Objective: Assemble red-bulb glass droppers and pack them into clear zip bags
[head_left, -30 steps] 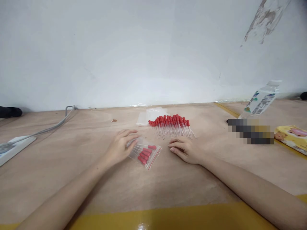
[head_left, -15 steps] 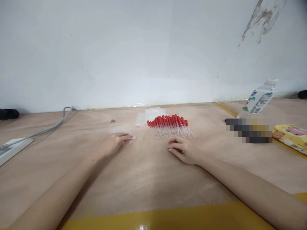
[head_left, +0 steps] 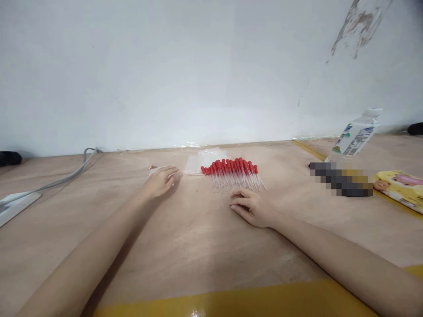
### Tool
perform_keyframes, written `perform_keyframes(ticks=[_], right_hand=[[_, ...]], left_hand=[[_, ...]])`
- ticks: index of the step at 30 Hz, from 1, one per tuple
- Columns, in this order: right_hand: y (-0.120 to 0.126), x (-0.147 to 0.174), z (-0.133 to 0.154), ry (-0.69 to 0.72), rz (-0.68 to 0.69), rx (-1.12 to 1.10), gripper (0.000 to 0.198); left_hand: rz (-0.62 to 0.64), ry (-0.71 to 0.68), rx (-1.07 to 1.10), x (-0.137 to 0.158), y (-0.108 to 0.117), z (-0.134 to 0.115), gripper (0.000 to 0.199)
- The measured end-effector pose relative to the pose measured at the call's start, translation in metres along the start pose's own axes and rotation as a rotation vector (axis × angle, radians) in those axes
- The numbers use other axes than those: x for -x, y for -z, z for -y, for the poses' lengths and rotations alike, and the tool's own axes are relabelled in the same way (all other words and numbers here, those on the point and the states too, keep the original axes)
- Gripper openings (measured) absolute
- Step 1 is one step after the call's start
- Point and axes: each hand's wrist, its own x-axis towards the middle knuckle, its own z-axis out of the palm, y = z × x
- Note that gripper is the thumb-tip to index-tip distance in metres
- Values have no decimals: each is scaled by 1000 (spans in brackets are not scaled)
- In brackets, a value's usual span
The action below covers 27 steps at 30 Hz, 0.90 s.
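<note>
My left hand [head_left: 163, 180] is over the table with its fingers stretched out and apart. A clear plastic bag [head_left: 152, 172] shows partly behind it; the rest is hidden by the hand. My right hand [head_left: 250, 208] rests on the table with loosely bent fingers apart and nothing in them. Just beyond it lies a row of several droppers [head_left: 231, 169] with red bulbs and thin clear stems pointing toward me. A stack of flat, whitish clear bags [head_left: 195, 163] lies behind the droppers, to their left.
A tilted clear bottle [head_left: 355, 136] with a white cap stands at the right, behind a blurred-out dark item [head_left: 343, 180] and a yellow packet [head_left: 399, 187]. A grey cable [head_left: 74, 175] runs to a white object [head_left: 21, 204] at the left. A wall rises behind the table.
My left hand has moved away from me and slightly left, taking its fingers from closed around the clear bag to stretched out. My right hand stays in place.
</note>
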Motion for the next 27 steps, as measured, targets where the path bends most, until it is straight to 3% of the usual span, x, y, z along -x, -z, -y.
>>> perform_keyframes(ticks=[4,8,13,21,23,25,27], right_hand=[[-1,0,0,-3,-9,-14,20],[-1,1,-1,-4,-23,-5,20],[-2,0,-1,-11,-20,5,19],[-2,1,-2,-9,-9,-1,19],[-1,0,-1,-7,-8,0,19],[0,0,-1,-6,-6,3,18],[0,-1,0,-6,-3,7,18]], left_hand=[[57,-38,12,-33,-22,-14,26],[38,17,35,-43,-34,-16,22],[-69,142,65,-42,-34,-19,13],[-296,313,18,-37,-18,-42,23],[-267,321,-53,-24,-12,-60,25],[-53,220,-230,-3,-7,-83,26],[87,130,-274,21,-2,-108,28]])
